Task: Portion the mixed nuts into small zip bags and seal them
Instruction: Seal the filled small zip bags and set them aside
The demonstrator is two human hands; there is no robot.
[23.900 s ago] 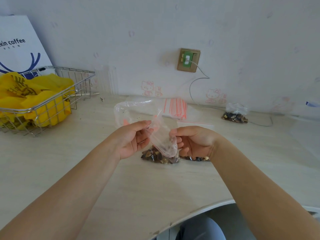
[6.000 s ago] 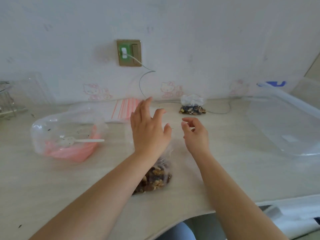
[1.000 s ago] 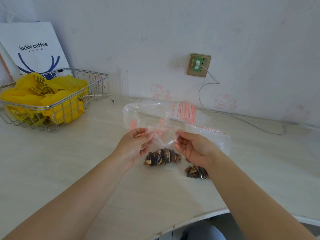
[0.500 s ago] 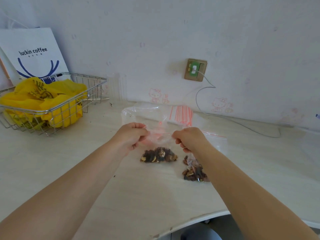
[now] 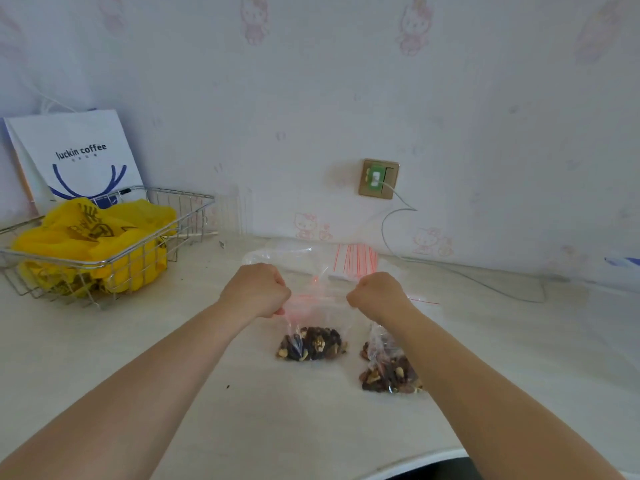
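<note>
The person is holding a small zip bag upright over the table, its nuts settled at the bottom and resting on the surface. The left hand is pinching the left end of the red zip strip in a clenched grip; the right hand is gripping the right end likewise. The strip is being stretched taut between them; whether it is fully closed cannot be told. To seal well, the strip probably needs pressing along its whole length, with the nuts kept low and clear of the track. A second filled bag is lying just beside the right forearm. Spare empty bags are lying behind, near the wall.
</note>
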